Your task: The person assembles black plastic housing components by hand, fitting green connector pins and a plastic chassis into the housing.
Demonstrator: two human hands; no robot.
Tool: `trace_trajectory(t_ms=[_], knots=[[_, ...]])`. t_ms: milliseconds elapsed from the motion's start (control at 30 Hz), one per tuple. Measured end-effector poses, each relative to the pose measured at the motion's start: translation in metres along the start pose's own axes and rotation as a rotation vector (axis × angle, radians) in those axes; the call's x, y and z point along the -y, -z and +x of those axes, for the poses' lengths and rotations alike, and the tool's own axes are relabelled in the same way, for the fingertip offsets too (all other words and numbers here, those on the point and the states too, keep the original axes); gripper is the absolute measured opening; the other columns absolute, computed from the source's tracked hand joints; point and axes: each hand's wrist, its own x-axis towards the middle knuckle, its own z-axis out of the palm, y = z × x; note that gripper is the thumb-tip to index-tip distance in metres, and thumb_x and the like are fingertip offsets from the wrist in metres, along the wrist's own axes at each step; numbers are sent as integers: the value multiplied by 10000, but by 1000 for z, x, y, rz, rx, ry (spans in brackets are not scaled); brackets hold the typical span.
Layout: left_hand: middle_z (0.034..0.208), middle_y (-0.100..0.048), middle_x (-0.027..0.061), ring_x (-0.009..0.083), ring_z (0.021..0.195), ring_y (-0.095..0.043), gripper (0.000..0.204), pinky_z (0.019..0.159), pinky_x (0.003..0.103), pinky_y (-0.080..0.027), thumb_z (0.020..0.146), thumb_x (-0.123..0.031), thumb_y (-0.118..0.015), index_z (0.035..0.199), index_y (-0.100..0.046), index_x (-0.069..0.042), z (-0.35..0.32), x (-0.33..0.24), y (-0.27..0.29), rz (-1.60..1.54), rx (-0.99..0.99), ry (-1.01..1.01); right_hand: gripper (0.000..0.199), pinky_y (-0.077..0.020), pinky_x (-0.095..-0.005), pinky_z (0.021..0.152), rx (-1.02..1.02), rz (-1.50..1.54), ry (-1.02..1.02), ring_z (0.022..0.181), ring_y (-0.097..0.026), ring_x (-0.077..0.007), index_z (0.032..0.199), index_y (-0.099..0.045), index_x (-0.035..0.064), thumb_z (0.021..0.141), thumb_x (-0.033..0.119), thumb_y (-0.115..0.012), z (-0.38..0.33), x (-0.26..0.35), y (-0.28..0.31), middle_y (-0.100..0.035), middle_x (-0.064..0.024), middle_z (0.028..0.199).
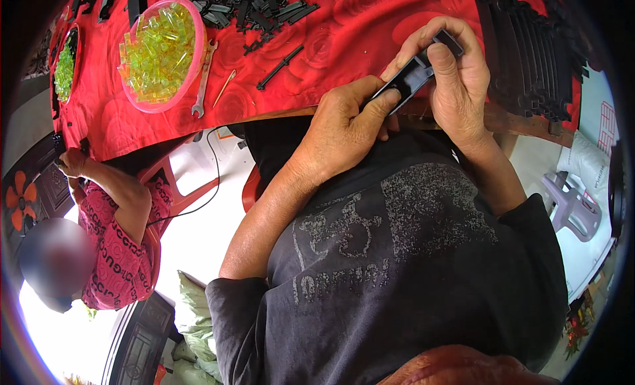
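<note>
Both my hands hold a long, hollow black plastic housing (415,77) at the table's near edge, tilted up toward the right. My left hand (345,126) grips its lower end, thumb pressed on the open side. My right hand (460,81) wraps round the upper end, with the thumb laid along it near the squared tip. What lies inside the hollow is too dark to make out. Left of my hands, a thin black rod (279,67) rests on the red cloth.
A pink basin (198,51) heaped with yellow-green clear pieces stands left, beside a wrench (204,81) and a small thin stick (225,87). Black strips (258,11) lie at the back; long black parts (522,61) are stacked right. Another person (119,226) sits at the left.
</note>
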Motion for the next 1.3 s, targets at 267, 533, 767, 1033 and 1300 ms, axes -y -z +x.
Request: trace_trajectory(t_ms=[267,533,767,1033,1300], knots=[[709,-652,37,106,669,-626,235,620,281,-474,1039,-197,-570,1028,-665,18,-3,10,3,-9,-7,-30,237,-609,-367,750,-15,48,-33,791,-696,-231,1151,-481,-3,1086,223,-516,-1,0,1,-638,-140,906],[764,-676,32,103,695,-628,206,652,274,-507,1028,-161,-575,1023,-677,18,-6,9,5,-25,6,16,253,-613,-421,773,-16,68,-35,815,-702,-266,1151,-486,-1,1079,237,-529,-5,-1,4,-648,-155,923],[842,-689,32,92,783,-629,239,730,249,-511,1052,-176,-575,1070,-694,31,-4,-1,20,31,78,133,260,-585,-444,888,74,125,-132,966,-706,-296,1154,-511,-14,1054,216,-578,-6,2,18,-656,-164,988],[832,-697,18,84,769,-627,228,708,248,-511,1034,-170,-593,1058,-727,14,-2,-4,31,313,143,122,198,-556,-306,858,559,-581,-429,914,-710,-149,1015,-711,-29,873,104,-673,25,43,31,-726,-96,886],[768,-681,26,86,711,-610,236,669,262,-506,1013,-176,-601,1034,-726,23,-1,-7,35,419,151,40,260,-555,-367,821,859,-792,-450,899,-724,-279,1063,-729,-52,862,89,-644,45,44,13,-741,-192,958]])
